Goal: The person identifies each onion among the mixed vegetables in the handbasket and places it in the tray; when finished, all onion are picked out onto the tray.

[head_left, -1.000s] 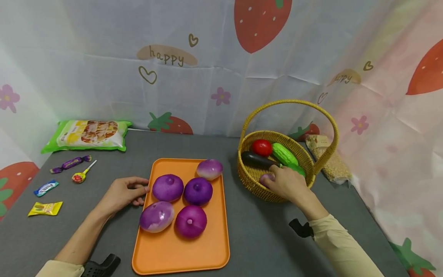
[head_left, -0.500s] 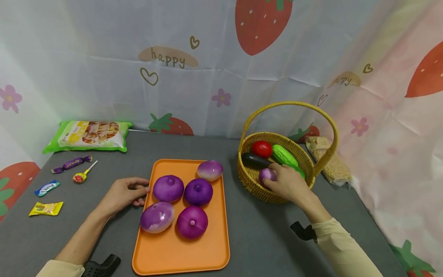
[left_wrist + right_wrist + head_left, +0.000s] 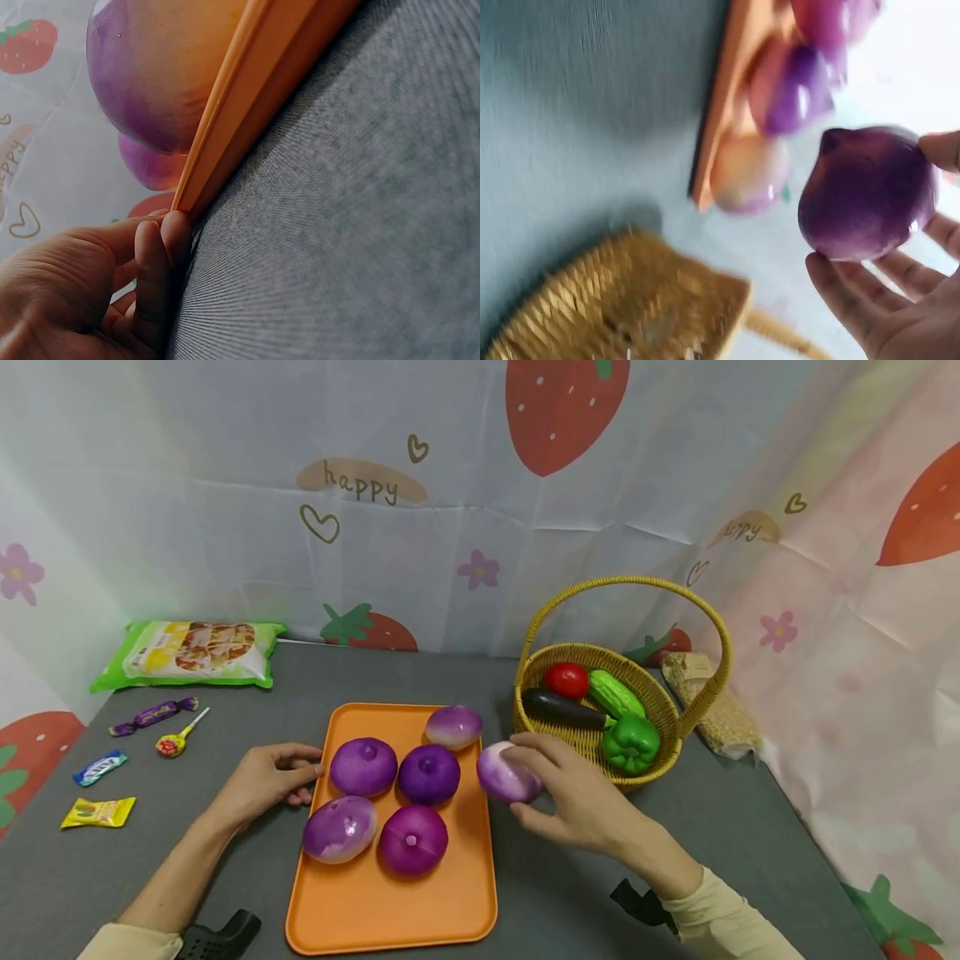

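Note:
My right hand (image 3: pixel 581 789) holds a purple-and-white onion (image 3: pixel 508 772) between thumb and fingertips, in the air between tray and basket. The right wrist view shows this onion (image 3: pixel 870 195) up close, dark purple with a pointed tip. On the orange tray (image 3: pixel 397 910) sit several other purple onions, one of them magenta (image 3: pixel 414 841). At the tray's left edge my left hand (image 3: pixel 266 785) pinches the rim; in the left wrist view its fingertips (image 3: pixel 175 225) meet the orange edge.
A yellow wicker basket (image 3: pixel 543 760) holds a tomato (image 3: pixel 567 681), an eggplant (image 3: pixel 562 708), a green bell pepper (image 3: pixel 632 743) and a green ridged vegetable (image 3: pixel 617 693). Behind it leans a bag of grain (image 3: pixel 716 714). Sweets, a lollipop (image 3: pixel 172 744) and a green food bag (image 3: pixel 198 653) lie left.
My right hand has lifted the onion out of the basket and carried it left toward the tray. The bell pepper now shows fully. My left hand stays at the tray's edge.

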{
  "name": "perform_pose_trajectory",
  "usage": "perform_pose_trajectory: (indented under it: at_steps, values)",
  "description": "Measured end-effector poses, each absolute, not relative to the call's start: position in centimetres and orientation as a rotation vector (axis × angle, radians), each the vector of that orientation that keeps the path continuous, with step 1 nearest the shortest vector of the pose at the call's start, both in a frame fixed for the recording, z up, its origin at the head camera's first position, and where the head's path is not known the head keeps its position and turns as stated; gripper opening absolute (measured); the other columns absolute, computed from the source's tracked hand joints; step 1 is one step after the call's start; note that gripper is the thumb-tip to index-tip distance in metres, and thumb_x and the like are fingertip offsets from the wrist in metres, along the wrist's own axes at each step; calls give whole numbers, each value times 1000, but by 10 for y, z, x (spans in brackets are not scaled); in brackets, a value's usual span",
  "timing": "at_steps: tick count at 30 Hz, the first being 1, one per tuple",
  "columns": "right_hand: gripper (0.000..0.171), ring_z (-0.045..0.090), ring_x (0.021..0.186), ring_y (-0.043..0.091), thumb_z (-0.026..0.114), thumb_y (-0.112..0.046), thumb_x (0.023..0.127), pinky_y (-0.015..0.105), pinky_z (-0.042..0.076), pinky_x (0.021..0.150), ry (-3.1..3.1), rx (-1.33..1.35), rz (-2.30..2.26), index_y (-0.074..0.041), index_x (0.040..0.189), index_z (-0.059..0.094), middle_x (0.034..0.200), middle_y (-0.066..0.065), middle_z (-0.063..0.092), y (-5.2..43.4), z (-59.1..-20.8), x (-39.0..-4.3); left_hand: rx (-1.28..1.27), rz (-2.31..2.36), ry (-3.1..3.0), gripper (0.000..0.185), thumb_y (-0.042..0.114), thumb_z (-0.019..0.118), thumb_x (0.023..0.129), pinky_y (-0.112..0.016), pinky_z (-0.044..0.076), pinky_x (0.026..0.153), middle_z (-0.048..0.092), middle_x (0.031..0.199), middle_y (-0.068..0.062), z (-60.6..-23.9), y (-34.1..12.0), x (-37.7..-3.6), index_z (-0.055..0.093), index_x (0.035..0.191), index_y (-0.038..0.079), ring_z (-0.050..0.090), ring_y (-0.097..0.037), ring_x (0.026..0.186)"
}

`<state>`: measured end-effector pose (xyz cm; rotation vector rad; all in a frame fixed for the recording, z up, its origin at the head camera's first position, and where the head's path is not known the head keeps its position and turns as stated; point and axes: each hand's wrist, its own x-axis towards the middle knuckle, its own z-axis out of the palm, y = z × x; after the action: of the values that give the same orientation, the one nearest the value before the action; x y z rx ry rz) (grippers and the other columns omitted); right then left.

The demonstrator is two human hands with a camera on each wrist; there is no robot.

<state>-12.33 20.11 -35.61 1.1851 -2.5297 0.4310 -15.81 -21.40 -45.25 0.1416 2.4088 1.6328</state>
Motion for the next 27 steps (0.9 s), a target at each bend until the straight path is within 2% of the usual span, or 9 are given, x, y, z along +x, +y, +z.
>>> perform_pose_trajectory:
  at_steps: [4, 10, 20, 27]
  values:
    - [57, 57, 119, 22, 77, -30, 78, 37, 54, 96, -2545, 1338, 389, -16, 129, 55, 133, 10, 54, 190, -376, -114, 141, 1634, 2404, 47, 20, 64, 95, -27, 58, 58, 68, 88, -11, -453, -213, -157, 55, 130, -10, 66, -11, 62]
    - [53, 53, 123, 19, 76, -28, 79, 32, 54, 97, -2594, 1374, 408, -17, 127, 54, 134, 7, 53, 181, -398, -109, 141, 1629, 2400, 46, 19, 65, 95, -27, 59, 59, 68, 87, -11, -456, -212, -156, 55, 129, -10, 67, -11, 62]
    - [48, 51, 128, 19, 78, -28, 82, 32, 52, 100, -2568, 1385, 388, -15, 121, 54, 136, 7, 52, 166, -407, -113, 110, 1626, 2390, 49, 24, 65, 95, -26, 58, 59, 68, 82, -8, -454, -213, -157, 54, 129, -10, 67, -11, 63]
    - [49, 52, 126, 23, 76, -30, 85, 35, 50, 104, -2525, 1422, 358, -19, 130, 58, 135, 13, 53, 163, -407, -113, 133, 1611, 2415, 50, 24, 65, 95, -26, 58, 59, 68, 85, -10, -453, -213, -158, 54, 131, -9, 66, -10, 63]
